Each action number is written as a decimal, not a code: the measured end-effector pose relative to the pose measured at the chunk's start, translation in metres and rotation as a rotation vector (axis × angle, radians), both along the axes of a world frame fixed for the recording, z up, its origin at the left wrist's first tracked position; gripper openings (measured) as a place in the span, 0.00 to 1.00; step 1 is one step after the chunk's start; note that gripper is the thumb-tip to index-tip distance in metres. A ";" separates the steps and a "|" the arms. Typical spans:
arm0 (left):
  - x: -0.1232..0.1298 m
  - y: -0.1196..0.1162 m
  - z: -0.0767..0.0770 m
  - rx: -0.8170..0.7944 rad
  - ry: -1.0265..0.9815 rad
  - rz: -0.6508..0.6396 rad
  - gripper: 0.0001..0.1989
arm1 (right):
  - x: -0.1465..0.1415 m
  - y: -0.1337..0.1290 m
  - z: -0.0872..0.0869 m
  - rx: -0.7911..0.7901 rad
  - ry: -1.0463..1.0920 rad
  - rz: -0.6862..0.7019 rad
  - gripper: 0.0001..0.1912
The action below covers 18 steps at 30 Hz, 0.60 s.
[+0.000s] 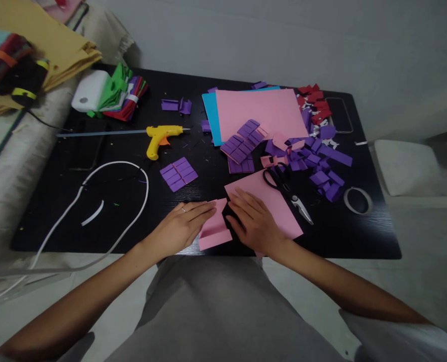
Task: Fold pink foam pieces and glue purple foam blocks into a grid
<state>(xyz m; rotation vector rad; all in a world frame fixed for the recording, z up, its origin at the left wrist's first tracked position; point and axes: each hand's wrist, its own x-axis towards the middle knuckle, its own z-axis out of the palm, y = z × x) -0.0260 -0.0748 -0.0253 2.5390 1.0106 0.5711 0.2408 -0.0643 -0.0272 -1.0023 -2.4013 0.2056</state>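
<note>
A small pink paper piece [216,240], with a fold along its near side, lies at the table's front edge. My left hand [181,225] rests on its left part, fingers stretched out and close together. Just right of that piece is my right hand [252,221], its fingers extended and the thumb apart, over a larger pink sheet [278,213]. Black-handled scissors [283,186] lie open across this sheet. Beyond my left hand is a purple square with a grid of strips [178,174]. The undersides of both hands are hidden.
A yellow glue gun [159,138] with a long glue stick lies left of centre. Pink sheets [257,108] over blue ones are at the back, near purple cut pieces [314,156]. A tape roll [358,201] sits right; a white cable [132,221] loops left.
</note>
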 end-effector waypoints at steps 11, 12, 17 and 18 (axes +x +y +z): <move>-0.014 -0.004 0.008 -0.113 -0.131 0.205 0.08 | -0.011 0.026 0.005 -0.150 -0.090 0.401 0.16; -0.016 -0.005 0.009 -0.114 -0.118 0.234 0.06 | -0.011 0.027 0.007 -0.156 -0.104 0.410 0.17; -0.016 -0.008 0.013 -0.151 -0.047 0.315 0.07 | -0.011 0.030 0.014 -0.133 -0.192 0.455 0.24; -0.015 -0.008 0.013 -0.156 -0.035 0.327 0.07 | -0.011 0.030 0.014 -0.127 -0.205 0.456 0.25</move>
